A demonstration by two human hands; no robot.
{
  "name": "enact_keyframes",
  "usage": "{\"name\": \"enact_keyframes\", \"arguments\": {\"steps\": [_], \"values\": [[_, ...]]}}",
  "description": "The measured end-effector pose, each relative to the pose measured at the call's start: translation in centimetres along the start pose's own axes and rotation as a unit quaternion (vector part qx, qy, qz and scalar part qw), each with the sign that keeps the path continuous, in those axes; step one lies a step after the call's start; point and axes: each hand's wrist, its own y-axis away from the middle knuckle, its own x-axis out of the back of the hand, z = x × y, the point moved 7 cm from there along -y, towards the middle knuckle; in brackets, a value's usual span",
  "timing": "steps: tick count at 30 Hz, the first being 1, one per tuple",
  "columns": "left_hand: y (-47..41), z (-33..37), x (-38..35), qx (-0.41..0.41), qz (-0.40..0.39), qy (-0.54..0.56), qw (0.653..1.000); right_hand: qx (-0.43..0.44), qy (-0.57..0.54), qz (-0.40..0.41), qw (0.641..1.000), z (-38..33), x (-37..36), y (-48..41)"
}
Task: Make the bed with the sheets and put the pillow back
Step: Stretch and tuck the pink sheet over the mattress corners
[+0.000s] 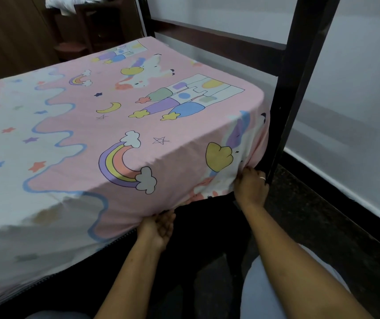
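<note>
Dim corner by the bunk post [299, 88]: pink sheet [138, 116] spread flat, left hand [159, 226] at 6 o'clock and right hand [250, 187] at 4 both pinching its hem, tuck-under comes next I'd say, pillow [64, 3] maybe at 11.

A dark-framed bed [219, 46] fills the left and middle of the frame, with its corner post [299, 93] rising at the right. A pink and white sheet [120, 125] printed with rainbows, stars and castles lies smooth on top, draping over the near side and the centre-right corner.
</note>
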Motion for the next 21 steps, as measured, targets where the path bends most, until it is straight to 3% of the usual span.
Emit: {"name": "enact_keyframes", "arguments": {"steps": [8, 14, 21], "values": [[-0.6, 1.4, -1.4, 0.073, -0.008, 0.093, 0.993, 0.022, 0.182, -0.116, 0.976, -2.2, -2.8, 1.3], [0.5, 1.8, -2.0, 0.095, -0.025, 0.076, 0.992, -0.028, 0.181, -0.142, 0.973, -2.0, -3.3, -1.1], [1.8, 1.9, -1.2, 0.061, -0.018, 0.111, 0.992, -0.052, 0.173, -0.192, 0.964, -1.4, -2.7, -1.8]]}}
